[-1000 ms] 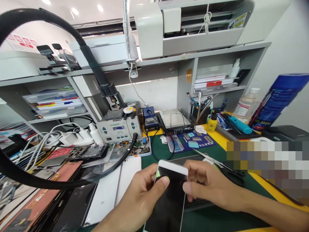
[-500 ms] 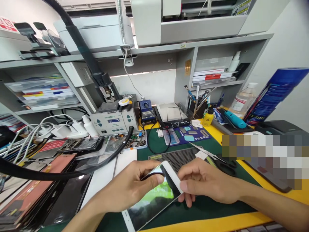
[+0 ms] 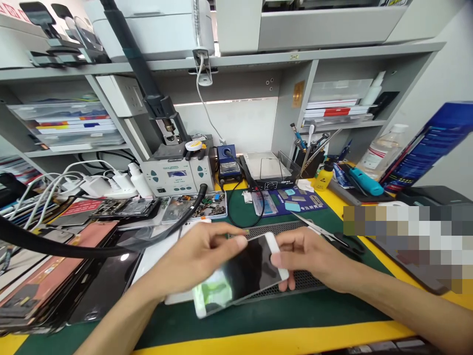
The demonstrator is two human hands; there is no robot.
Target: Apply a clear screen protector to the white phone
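Note:
A white-framed smartphone is held above the green mat, its dark glossy screen facing up and mirroring green near the left end. My left hand grips its far long edge, thumb on top by the screen and the other fingers partly hidden behind. At the right end my right hand pinches the phone between thumb and fingers. Under and behind the phone lies a dark perforated mat. Beyond my right hand rest open scissors with black handles.
A hot-air station stands at the back, its black hose arching across the left. Phone parts are stacked on the left, near a tray of small components. Bottles and a tool holder line the back right.
The phone has turned to lie more level across my view and its near-left end has risen from the bottom edge. Both hands keep hold. The camera view has shifted slightly.

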